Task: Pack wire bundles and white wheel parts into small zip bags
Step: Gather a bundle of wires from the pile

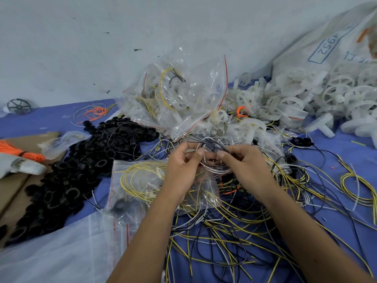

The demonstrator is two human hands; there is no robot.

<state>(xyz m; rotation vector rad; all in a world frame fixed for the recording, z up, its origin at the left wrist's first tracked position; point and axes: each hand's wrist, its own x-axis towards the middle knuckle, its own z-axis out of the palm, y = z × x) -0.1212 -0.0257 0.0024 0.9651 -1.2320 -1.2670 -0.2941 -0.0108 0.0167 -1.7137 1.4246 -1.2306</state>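
Note:
My left hand (183, 166) and my right hand (244, 166) meet at the middle of the view, and both pinch a small coil of white and black wires (214, 155). Under my left wrist lies a small zip bag (136, 180) holding yellow wires. A heap of filled zip bags (179, 99) with red seals stands just beyond the hands. White wheel parts (295, 99) are piled at the far right. Loose yellow, black and white wires (234, 231) spread over the blue table below my forearms.
A mound of black rings (81, 166) lies to the left. An orange wire bundle (22, 150) and cardboard sit at the left edge. A large white sack (326, 43) leans at the back right. White plastic sheet (51, 252) covers the near left corner.

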